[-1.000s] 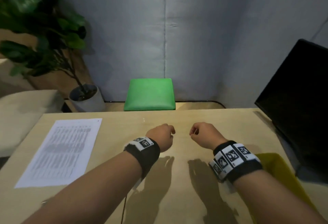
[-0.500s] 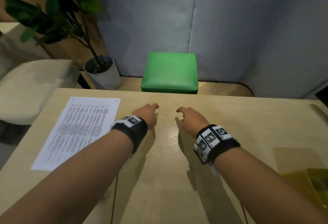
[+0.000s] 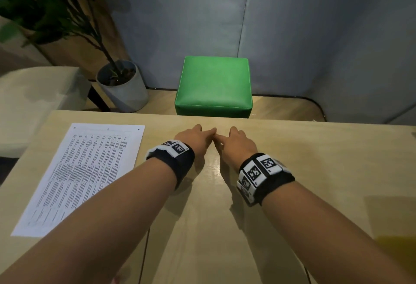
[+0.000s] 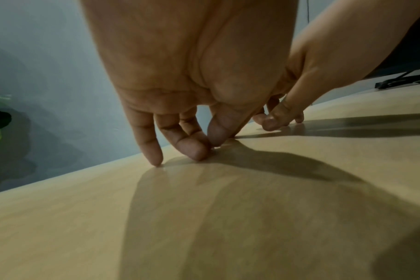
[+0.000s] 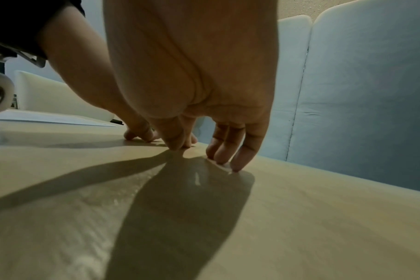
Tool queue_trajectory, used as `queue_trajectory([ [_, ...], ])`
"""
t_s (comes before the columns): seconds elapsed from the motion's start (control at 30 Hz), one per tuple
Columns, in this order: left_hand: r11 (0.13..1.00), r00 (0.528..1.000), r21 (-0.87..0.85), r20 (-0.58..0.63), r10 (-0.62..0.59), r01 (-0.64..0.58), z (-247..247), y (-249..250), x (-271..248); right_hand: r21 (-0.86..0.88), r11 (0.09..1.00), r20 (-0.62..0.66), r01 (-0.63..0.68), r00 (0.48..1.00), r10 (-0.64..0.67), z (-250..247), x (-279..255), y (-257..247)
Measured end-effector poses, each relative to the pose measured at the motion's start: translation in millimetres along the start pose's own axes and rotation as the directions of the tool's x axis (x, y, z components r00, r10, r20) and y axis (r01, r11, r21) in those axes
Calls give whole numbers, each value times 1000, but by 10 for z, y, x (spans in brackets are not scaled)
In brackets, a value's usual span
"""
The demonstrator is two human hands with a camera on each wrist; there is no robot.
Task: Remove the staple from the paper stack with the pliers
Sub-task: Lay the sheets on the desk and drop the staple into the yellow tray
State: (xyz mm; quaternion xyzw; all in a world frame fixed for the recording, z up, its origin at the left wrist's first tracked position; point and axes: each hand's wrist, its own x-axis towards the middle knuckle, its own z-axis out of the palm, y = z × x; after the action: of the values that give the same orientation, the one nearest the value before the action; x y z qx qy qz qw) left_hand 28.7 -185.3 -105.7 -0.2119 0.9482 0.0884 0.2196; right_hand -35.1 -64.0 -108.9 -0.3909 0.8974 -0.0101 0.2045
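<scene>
The printed paper stack (image 3: 85,171) lies flat on the left of the wooden table (image 3: 292,148), with small dark staple marks along its far edge. No pliers are in view. My left hand (image 3: 208,132) and right hand (image 3: 222,137) meet near the table's far edge, right of the paper, index fingers touching each other. In the left wrist view the left hand (image 4: 204,149) has straight fingers, with thumb and forefinger tips together on the wood. The right hand (image 5: 180,146) stands the same way on its fingertips. Nothing shows between the fingers.
A green stool (image 3: 213,85) stands just beyond the table's far edge, with a potted plant (image 3: 121,85) to its left. A yellow thing (image 3: 396,245) sits at the near right of the table. A black stand (image 4: 408,83) lies on the table far right.
Both hands went from loose fists above the table to straight fingers, reached forward to the far edge and came together until their fingertips touch. The head view swung left and down.
</scene>
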Motion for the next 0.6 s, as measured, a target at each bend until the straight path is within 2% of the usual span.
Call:
queue_trajectory([
  [0.33, 999, 1000, 35, -14, 17, -17, 76, 17, -135, 36, 999, -116, 9, 993, -5, 71, -230, 83],
  [0.5, 997, 986, -77, -168, 10, -23, 221, -28, -339, 171, 985, -165, -5, 986, 33, 110, -438, 259],
  [0.6, 993, 981, -119, -191, -26, 3, 255, -49, -439, 213, 977, -158, -24, 986, 59, 105, -508, 308],
])
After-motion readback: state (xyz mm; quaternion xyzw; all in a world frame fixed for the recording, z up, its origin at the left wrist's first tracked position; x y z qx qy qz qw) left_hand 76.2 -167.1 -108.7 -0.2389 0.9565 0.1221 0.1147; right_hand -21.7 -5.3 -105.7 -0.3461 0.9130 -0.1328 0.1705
